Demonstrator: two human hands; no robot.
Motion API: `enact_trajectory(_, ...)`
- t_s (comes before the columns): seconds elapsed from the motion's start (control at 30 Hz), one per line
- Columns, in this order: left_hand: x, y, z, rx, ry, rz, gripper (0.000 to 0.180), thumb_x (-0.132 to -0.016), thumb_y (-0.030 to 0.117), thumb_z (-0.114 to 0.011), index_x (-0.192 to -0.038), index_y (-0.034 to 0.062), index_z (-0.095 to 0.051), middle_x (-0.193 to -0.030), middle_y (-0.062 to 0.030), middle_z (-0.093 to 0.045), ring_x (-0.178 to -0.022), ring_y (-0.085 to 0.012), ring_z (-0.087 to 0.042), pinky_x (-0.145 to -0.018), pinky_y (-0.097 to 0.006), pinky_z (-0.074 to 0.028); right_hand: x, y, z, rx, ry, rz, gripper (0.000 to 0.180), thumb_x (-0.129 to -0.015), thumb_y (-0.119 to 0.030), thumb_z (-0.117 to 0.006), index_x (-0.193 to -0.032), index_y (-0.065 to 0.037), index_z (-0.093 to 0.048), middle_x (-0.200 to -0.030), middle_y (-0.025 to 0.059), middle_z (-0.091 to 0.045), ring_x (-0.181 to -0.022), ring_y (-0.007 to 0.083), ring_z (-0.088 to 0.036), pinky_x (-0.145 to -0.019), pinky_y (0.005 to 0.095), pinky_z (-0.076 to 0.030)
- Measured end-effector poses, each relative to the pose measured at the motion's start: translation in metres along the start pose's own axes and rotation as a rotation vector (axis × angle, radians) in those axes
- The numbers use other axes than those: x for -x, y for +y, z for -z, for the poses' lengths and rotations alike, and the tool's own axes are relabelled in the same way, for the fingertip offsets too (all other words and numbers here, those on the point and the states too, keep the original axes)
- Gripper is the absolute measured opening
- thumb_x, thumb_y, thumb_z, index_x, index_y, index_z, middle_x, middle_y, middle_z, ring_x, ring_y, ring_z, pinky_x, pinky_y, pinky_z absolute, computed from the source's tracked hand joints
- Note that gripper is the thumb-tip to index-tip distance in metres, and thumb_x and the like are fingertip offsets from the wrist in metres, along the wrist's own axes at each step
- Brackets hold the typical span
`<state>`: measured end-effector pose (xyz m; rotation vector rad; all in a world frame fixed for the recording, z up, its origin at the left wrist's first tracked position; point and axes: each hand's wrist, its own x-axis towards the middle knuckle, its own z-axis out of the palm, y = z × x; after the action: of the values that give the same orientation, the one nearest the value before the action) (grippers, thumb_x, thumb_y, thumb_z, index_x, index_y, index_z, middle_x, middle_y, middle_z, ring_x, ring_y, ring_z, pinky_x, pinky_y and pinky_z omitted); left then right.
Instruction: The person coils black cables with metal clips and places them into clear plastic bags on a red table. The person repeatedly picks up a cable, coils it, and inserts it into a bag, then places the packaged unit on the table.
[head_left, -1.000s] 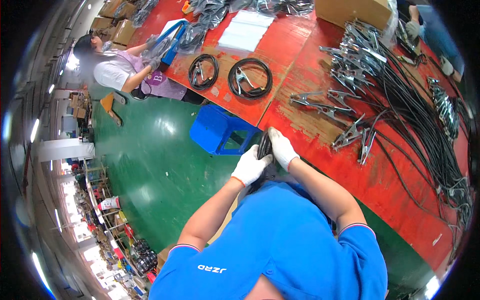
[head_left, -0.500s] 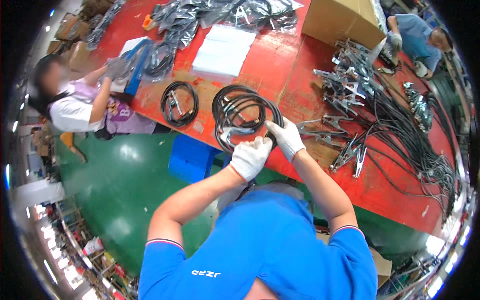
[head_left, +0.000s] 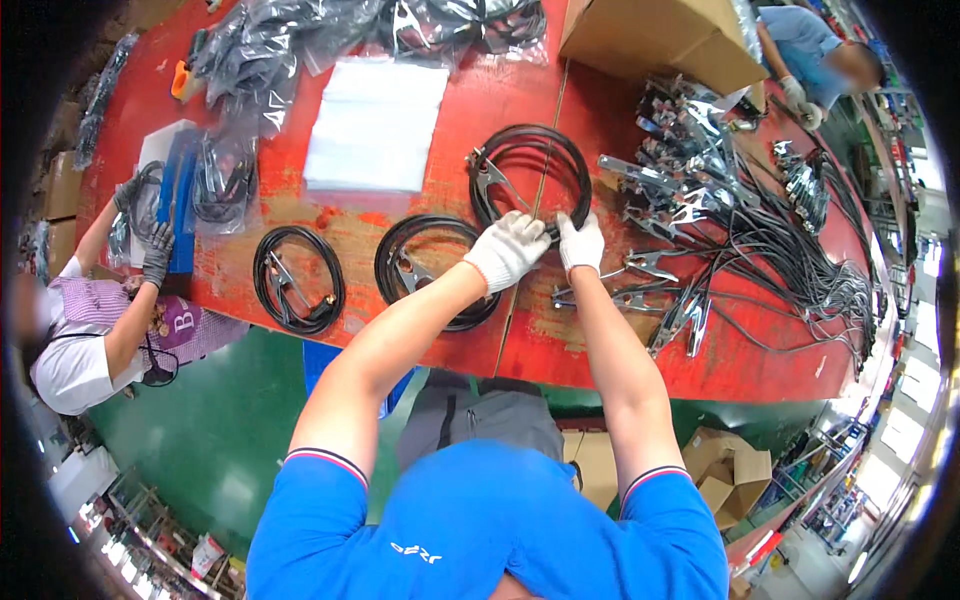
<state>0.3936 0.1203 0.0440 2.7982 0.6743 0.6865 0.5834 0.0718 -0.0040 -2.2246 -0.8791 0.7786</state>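
A coil of black cable (head_left: pixel 588 178) with a metal spring clamp (head_left: pixel 487 178) inside its ring is at the middle of the red table. My left hand (head_left: pixel 510 250), in a white knit glove, grips its near edge with fingers closed. Beside it, my right hand (head_left: pixel 581 242), gloved alike, pinches the same edge from the right. Left of my left hand lies a second cable coil (head_left: pixel 384 262) with a clamp, partly hidden by my wrist. Further left, a third coil (head_left: pixel 262 297) rests flat with its own clamp.
On the right lies a heap of clamps (head_left: pixel 690 170) with long black cables (head_left: pixel 790 275). Behind are a stack of clear plastic bags (head_left: pixel 375 125), bagged cables (head_left: pixel 250 60) and a cardboard box (head_left: pixel 670 40). A co-worker (head_left: pixel 100 330) handles a bagged coil at left; another person (head_left: pixel 800 50) works far right.
My hands have carried the coil away from my body, further over the table. It now sits apart from the second coil, which it overlapped before. The whole view has shifted too.
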Motion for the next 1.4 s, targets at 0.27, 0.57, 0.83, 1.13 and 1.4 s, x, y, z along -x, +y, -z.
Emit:
enact_trajectory(0.27,-0.015,-0.048,0.022,0.061,-0.346,1.085,0.049,-0.100,0.053,-0.058,-0.118,0.0080,-0.062,-0.105,-0.0193,-0.070,-0.098,-0.0416,-0.071,-0.087,-0.053,-0.055,0.004,-0.010,-0.012,-0.028,0.146,-0.038,0.062,-0.088,-0.028,-0.075,-0.139,0.002,-0.057,-0.128,0.0301,-0.065,-0.119,0.0458,-0.064,-0.103,0.0482,-0.049)
enact_trajectory(0.57,-0.061,-0.021,-0.001,0.087,-0.252,1.362,0.068,-0.083,0.047,-0.081,-0.131,0.0074,-0.054,-0.142,-0.0245,-0.046,-0.114,-0.0441,-0.065,-0.098,-0.050,-0.052,-0.015,0.001,-0.003,-0.407,-0.013,-0.083,0.048,-0.091,-0.019,-0.075,-0.130,0.005,-0.063,-0.109,0.0151,-0.073,-0.098,0.0214,-0.068,-0.093,0.0339,-0.052)
enact_trajectory(0.83,-0.048,-0.012,-0.046,0.061,0.149,1.374,0.058,-0.087,0.018,-0.077,-0.139,0.0087,-0.053,-0.143,-0.0231,-0.046,-0.125,-0.0436,-0.057,-0.105,-0.050,-0.049,-0.021,-0.006,0.010,-0.147,-0.095,0.043,0.046,-0.090,-0.028,-0.073,-0.127,-0.004,-0.064,-0.104,0.0259,-0.073,-0.099,0.0409,-0.070,-0.092,0.0450,-0.054)
enact_trajectory(1.13,-0.051,-0.012,-0.058,-0.068,0.067,0.967,0.043,-0.085,0.009,-0.065,-0.128,0.0107,-0.066,-0.136,-0.0186,-0.055,-0.131,-0.0409,-0.051,-0.106,-0.052,-0.045,-0.021,-0.020,0.017,0.020,-0.052,0.054,0.070,-0.090,-0.038,-0.073,-0.149,-0.009,-0.049,-0.112,0.0266,-0.071,-0.097,0.0465,-0.071,-0.086,0.0500,-0.055)
enact_trajectory(1.4,-0.045,-0.028,-0.035,-0.161,0.046,0.787,0.059,-0.092,0.045,-0.070,-0.140,0.0117,-0.061,-0.149,-0.0217,-0.047,-0.139,-0.0439,-0.040,-0.118,-0.062,-0.024,-0.027,-0.017,0.031,0.216,-0.153,0.071,0.065,-0.098,-0.048,-0.059,-0.155,-0.020,-0.043,-0.136,0.0318,-0.058,-0.106,0.0522,-0.067,-0.092,0.0574,-0.055)
